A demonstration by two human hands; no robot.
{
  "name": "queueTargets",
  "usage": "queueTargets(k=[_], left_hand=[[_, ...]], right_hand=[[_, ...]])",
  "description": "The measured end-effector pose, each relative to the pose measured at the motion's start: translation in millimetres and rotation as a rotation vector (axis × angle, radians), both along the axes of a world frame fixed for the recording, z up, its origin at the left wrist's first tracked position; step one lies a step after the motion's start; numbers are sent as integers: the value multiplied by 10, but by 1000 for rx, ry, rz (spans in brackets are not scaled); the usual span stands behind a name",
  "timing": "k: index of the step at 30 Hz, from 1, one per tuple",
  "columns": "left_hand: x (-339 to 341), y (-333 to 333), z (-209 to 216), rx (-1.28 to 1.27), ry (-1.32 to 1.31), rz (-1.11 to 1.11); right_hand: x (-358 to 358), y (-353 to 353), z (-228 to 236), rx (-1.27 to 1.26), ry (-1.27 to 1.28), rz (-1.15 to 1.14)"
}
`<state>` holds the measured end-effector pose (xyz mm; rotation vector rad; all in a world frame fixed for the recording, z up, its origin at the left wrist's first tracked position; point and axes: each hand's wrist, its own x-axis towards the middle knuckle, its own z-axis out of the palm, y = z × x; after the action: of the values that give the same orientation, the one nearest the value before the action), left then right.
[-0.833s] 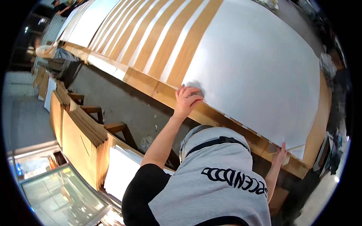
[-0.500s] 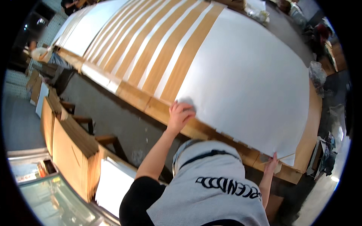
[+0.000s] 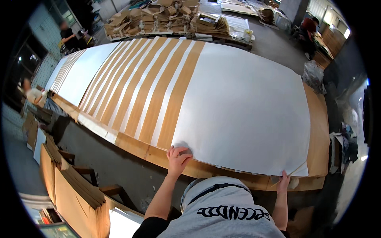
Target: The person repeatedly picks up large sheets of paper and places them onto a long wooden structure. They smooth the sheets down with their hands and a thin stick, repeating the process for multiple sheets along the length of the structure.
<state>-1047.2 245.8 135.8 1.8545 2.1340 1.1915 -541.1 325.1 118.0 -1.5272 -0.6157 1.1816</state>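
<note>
A large white sheet (image 3: 242, 107) lies over the right part of a long worktable. My left hand (image 3: 179, 159) is at its near edge, beside the striped area, with bent fingers closed on that edge. At the sheet's near right corner my right hand (image 3: 283, 182) pinches a thin wooden stick (image 3: 297, 168) that slants across the corner. Its fingertips also touch the sheet's edge. To the left, overlapping brown sheets (image 3: 171, 115) show as bands alternating with white strips. Part of the right hand's grip is hidden.
A wooden table edge (image 3: 158, 155) runs along my front. Stacked cardboard (image 3: 75, 186) stands at lower left, with white sheets (image 3: 123, 224) beside it. Cardboard piles (image 3: 154, 20) lie beyond the table. Two people are at the far left; another person (image 3: 309, 33) sits at the far right.
The view has tilted up, showing more of the room beyond the table. Both hands stay at the same places on the sheet's near edge, and the stick remains in my right hand.
</note>
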Motion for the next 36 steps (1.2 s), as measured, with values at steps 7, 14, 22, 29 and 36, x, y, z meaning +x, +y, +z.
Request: queueTargets(k=[7, 14, 22, 29, 36], left_hand=[[-34, 55, 25, 11, -3, -36], [61, 84, -166, -23, -319, -24], [209, 107, 19, 0, 125, -117], [205, 81, 92, -58, 110, -138], [282, 64, 102, -113, 114, -137]], right_hand=[[-49, -103, 10, 3, 9, -65], [102, 152, 42, -59, 70, 69], [314, -106, 61, -170, -60, -187], [159, -85, -68, -121, -116, -273], [246, -291, -60, -48, -662, -314]])
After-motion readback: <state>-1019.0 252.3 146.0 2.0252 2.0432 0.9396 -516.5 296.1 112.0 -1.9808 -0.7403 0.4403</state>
